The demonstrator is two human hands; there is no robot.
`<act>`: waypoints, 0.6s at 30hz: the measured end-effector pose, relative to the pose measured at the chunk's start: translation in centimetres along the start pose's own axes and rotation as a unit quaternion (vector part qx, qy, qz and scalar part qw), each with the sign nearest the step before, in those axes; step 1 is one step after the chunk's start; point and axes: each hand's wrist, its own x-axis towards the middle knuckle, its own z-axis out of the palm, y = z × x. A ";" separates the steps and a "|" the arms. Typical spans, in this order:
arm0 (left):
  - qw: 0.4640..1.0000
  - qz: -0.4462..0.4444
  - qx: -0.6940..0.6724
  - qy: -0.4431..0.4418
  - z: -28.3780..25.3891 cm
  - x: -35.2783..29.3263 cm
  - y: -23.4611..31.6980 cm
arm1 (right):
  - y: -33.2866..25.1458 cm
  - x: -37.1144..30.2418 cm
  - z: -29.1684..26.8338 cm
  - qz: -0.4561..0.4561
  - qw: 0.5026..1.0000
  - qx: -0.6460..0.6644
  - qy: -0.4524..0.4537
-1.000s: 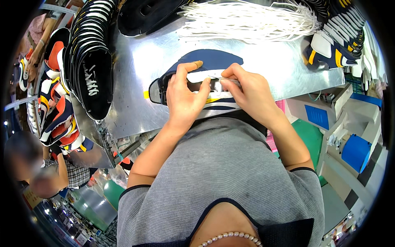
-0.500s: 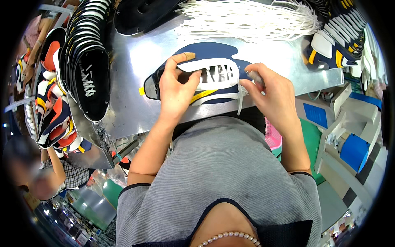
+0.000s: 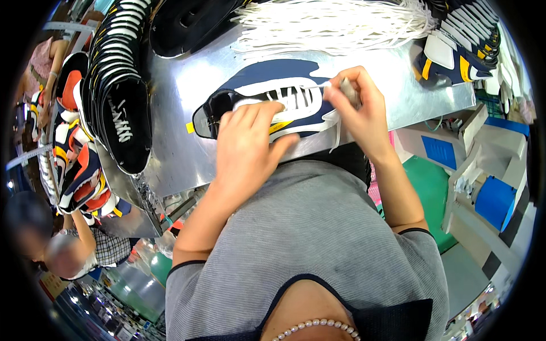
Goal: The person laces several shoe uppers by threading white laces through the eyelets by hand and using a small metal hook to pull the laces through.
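Note:
A navy, white and yellow shoe upper [image 3: 276, 70] lies on its side-to-side length on the metal table, its heel end toward the left. White shoelace [image 3: 307, 98] crosses its throat in several rows, and a loose lace end [image 3: 338, 135] hangs near the toe. My left hand [image 3: 250, 136] rests over the near side of the throat, fingers on the upper and thumb held apart. At the toe end, my right hand [image 3: 358, 108] pinches a thin white strand, seemingly lace. A grey stick-like handle [image 3: 348, 94] sits in the same hand; its tip cannot be made out.
A bundle of white laces [image 3: 335, 27] lies at the table's back. Nested black-lined uppers [image 3: 128, 119] stand left, more navy uppers [image 3: 446, 65] at back right, and a black upper [image 3: 190, 28] at back left. A co-worker [image 3: 85, 250] is at lower left.
My left hand has let go of the throat's edge and turned palm-down over it. My right hand has moved slightly up and left. More lace rows show across the throat.

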 end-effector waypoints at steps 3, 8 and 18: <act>0.986 -0.123 -0.110 0.034 2.1 1.6 -2.1 | -4.3 -1.8 -1.0 -0.146 0.967 -0.133 -0.159; 0.981 -0.107 -0.086 0.141 1.4 2.9 -3.8 | -2.7 -6.1 -2.1 -0.056 0.923 -0.185 -0.333; 0.983 0.004 -0.091 0.160 0.8 1.6 -1.5 | 0.2 0.4 2.1 0.129 0.983 0.038 -0.123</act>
